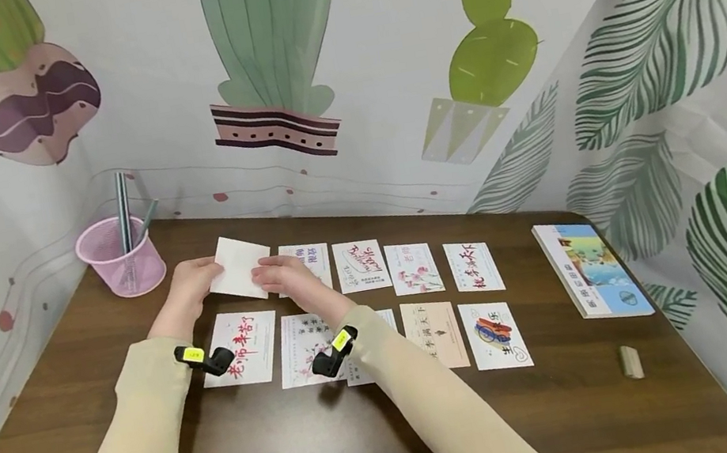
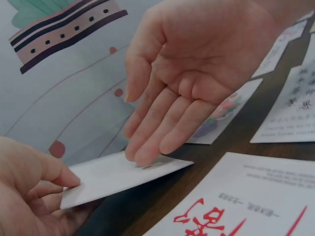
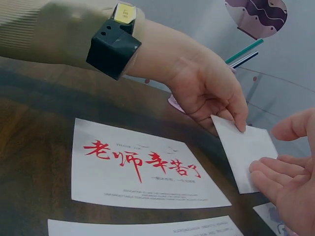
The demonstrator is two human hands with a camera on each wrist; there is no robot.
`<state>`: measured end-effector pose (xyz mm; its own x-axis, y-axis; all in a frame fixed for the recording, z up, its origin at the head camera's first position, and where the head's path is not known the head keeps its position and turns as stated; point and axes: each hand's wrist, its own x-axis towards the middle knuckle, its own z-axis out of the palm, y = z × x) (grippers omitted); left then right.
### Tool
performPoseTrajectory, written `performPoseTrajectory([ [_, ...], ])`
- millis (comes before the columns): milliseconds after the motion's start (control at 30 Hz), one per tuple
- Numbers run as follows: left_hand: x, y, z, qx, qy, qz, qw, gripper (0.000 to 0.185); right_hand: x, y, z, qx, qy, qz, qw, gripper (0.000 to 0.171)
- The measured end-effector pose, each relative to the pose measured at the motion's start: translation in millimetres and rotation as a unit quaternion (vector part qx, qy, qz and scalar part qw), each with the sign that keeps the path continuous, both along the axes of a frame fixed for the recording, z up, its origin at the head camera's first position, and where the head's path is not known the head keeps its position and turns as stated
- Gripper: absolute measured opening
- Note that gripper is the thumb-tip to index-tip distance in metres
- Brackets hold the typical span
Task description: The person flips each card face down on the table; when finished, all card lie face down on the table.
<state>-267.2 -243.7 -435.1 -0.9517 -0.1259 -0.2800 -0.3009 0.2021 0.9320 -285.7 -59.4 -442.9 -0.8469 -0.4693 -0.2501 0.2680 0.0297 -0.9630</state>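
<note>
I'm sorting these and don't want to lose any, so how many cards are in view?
10: one white card pinched in the left hand; four cards in the back row; five cards in front. Others may be hidden.

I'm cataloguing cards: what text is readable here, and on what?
"老师辛苦了": front leftmost card
"桃李满天下": back rightmost card
"老师": card left of that
"李满天下": beige card
Remaining text on cards, book, labels: too small, blurred or hidden.
</note>
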Motion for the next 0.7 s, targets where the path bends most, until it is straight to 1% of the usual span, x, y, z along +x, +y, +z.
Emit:
performPoseTrajectory([
  [167, 1.3, -2.7, 1.2, -0.009, -0.010, 0.015, 0.9998, 0.053, 0.9, -2.8, -4.6, 0.010, -0.005, 0.001, 1.000, 0.050],
  [233, 2.1, -4.1, 1.1, -0.008, -0.009, 0.022, 0.9997, 0.053, 0.7, -2.8, -5.5, 0.014, -0.007, 0.003, 1.000, 0.050],
  [400, 6.0, -7.2, 2.3, 0.000, 0.005, 0.027, 0.9996, 0.054, 0.2, -1.4, -6.2, 0.018, -0.013, 0.003, 1.000, 0.051],
  [600, 12.4, -10.7, 8.1, -0.024, 0.022, 0.027, 0.9991, 0.054, 0.4, -0.6, -7.1, 0.018, -0.013, 0.000, 1.000, 0.050],
  [700, 14.9, -10.7, 10.2, -0.016, 0.021, 0.029, 0.9992, 0.053, -0.5, -1.5, -7.5, 0.014, -0.009, -0.005, 1.000, 0.050],
])
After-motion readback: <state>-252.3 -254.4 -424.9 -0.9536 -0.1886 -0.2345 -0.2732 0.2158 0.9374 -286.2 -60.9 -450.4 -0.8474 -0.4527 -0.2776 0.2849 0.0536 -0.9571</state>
